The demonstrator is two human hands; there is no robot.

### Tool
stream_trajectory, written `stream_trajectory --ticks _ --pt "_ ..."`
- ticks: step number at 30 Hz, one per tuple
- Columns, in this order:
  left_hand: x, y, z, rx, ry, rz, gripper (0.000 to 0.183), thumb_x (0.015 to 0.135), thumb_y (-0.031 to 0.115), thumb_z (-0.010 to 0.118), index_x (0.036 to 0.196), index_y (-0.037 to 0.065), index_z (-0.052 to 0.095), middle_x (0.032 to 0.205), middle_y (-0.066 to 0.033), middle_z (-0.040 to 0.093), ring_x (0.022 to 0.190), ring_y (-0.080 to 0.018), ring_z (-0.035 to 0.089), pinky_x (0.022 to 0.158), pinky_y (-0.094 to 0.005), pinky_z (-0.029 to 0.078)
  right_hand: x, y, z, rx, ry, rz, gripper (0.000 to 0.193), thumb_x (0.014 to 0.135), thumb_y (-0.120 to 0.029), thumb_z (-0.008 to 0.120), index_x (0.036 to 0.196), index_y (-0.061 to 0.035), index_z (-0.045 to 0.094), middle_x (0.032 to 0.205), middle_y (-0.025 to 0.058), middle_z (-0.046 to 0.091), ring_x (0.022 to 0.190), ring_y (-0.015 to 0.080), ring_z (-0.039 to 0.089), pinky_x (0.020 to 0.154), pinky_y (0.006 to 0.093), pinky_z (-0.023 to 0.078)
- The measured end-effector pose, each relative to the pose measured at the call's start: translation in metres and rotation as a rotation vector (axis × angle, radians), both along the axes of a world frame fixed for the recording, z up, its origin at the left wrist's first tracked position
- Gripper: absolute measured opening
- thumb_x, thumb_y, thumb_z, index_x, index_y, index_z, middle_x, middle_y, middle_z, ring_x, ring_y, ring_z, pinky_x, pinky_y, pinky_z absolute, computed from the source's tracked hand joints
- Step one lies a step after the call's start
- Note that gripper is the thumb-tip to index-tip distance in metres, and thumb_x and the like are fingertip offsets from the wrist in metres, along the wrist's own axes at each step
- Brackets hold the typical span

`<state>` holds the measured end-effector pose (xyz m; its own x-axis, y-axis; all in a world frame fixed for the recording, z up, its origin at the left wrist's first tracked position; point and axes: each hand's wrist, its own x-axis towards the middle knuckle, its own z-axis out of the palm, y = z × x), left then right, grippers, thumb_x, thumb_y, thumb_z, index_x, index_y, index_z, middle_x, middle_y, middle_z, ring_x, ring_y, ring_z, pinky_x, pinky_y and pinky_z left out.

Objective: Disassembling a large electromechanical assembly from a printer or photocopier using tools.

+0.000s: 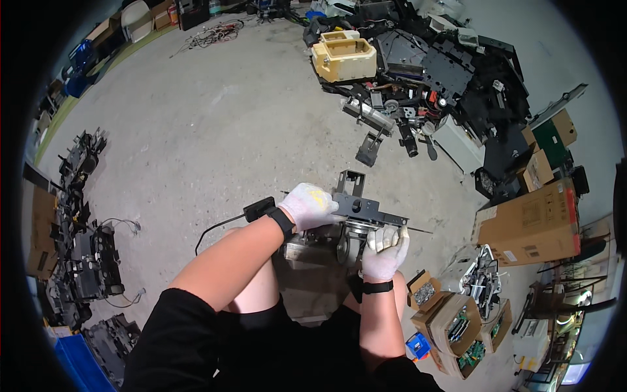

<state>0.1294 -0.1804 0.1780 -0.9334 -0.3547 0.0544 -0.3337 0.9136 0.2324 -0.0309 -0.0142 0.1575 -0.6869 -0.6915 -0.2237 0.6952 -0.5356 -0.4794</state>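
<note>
Both hands wear white gloves, with a dark band round each wrist. My left hand (309, 206), yellow-stained on its back, is closed on the left end of a dark metal bracket assembly (366, 210). My right hand (385, 251) grips the same assembly from below near its right end, fingers curled. The assembly has an upright frame at the back and a grey wheel (351, 247) beneath. A thin rod (418, 230) sticks out to its right. Left of my left hand is a black block (259, 209) with a cord. Below the assembly, a metal block (312, 251) shows between my legs.
Dismantled machine parts (418, 65) heap up at the far right, with a yellow plastic housing (344, 59). A loose bracket (370, 149) lies ahead. Cardboard boxes (529, 222) and open cartons of circuit boards (457, 320) stand right. Black assemblies (88, 255) line the left.
</note>
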Motion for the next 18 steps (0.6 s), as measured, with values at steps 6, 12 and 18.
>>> stream_trajectory --ticks 6,12,18 --pt "-0.003 -0.003 0.002 -0.014 0.021 -0.006 0.04 0.092 0.05 0.062 0.086 0.011 0.072 0.082 -0.0133 0.071 0.08 -0.0346 0.07 0.07 -0.0466 0.055 -0.001 0.002 0.001 -0.063 -0.017 0.059 0.04 0.102 -0.028 0.056 0.068 -0.0156 0.04 0.056 -0.0037 0.034 0.048 0.0107 0.03 0.046 0.0298 0.031" --pt "0.001 -0.001 -0.003 -0.039 0.117 0.013 0.031 0.087 0.044 0.069 0.086 0.013 0.072 0.082 -0.0112 0.07 0.076 -0.0335 0.07 0.065 -0.046 0.056 0.065 -0.032 0.081 -0.151 0.529 0.107 0.038 0.102 -0.024 0.061 0.072 -0.0059 0.047 0.064 0.0023 0.045 0.058 0.0142 0.041 0.058 0.0307 0.035" --pt "-0.002 -0.003 -0.001 0.002 -0.036 0.009 0.037 0.088 0.048 0.065 0.088 0.012 0.074 0.087 -0.0114 0.072 0.085 -0.0328 0.071 0.072 -0.0447 0.057 0.076 -0.019 0.034 0.226 1.167 -0.132 0.036 0.099 -0.024 0.061 0.072 -0.0062 0.045 0.066 0.0067 0.048 0.061 0.0169 0.046 0.054 0.0315 0.035"
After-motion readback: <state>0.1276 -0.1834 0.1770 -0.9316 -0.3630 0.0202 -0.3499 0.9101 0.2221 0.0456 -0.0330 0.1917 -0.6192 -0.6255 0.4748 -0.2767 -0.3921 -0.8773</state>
